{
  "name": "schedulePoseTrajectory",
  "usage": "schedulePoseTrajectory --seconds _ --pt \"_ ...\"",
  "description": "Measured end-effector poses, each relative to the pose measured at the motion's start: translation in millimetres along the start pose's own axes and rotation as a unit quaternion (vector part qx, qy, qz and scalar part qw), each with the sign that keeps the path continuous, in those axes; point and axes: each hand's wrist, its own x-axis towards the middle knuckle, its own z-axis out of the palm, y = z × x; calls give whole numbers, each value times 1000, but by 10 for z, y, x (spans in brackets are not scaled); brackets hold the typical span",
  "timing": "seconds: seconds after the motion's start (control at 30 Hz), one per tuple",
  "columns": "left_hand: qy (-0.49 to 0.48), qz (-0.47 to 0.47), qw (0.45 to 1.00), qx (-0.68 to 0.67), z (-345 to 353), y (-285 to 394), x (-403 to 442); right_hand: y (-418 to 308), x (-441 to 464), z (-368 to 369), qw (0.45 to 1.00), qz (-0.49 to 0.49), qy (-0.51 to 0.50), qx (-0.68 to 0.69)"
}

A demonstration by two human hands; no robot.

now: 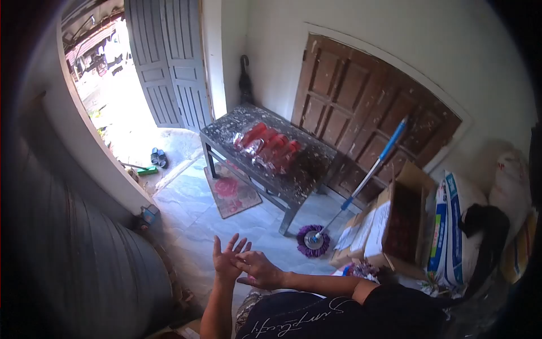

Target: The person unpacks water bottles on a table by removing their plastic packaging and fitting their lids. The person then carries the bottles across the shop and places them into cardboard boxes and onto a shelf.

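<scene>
My left hand [227, 261] is raised in front of my body with its fingers spread, and nothing lies in it. My right hand [263, 271] reaches across from the right, its fingertips touching the left palm and its thumb held apart below. I see nothing held in either hand. Ahead of them, beyond a stretch of floor, stands a dark speckled table [226, 127]. Several red items in clear plastic wrapping [268, 144] lie on it in a row; their kind is not clear.
A mop [314, 242] with a purple head leans on the brown wooden door [344, 79]. To the right are an open cardboard box [389, 226] and filled sacks [451, 226]. A floral mat [228, 195] lies by the table. Slippers [159, 158] sit near the grey folding door [169, 62].
</scene>
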Motion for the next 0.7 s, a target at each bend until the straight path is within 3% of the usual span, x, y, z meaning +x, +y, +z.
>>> schedulePoseTrajectory --seconds 0.23,0.37,0.57,0.6,0.7 --pt "3 -38 999 -22 233 996 1172 1176 987 -211 997 38 -39 49" --pt "22 -17 999 46 229 1586 2095 2194 1052 -96 976 196 -54 82" --pt "140 -118 974 130 381 2106 3918 3688 1294 -348 964 250 -85 36" --pt "178 -128 963 157 468 2154 4248 3872 1410 -470 952 277 -127 24" --pt "229 -156 936 218 540 2311 5213 4249 1915 -901 950 291 -79 77"
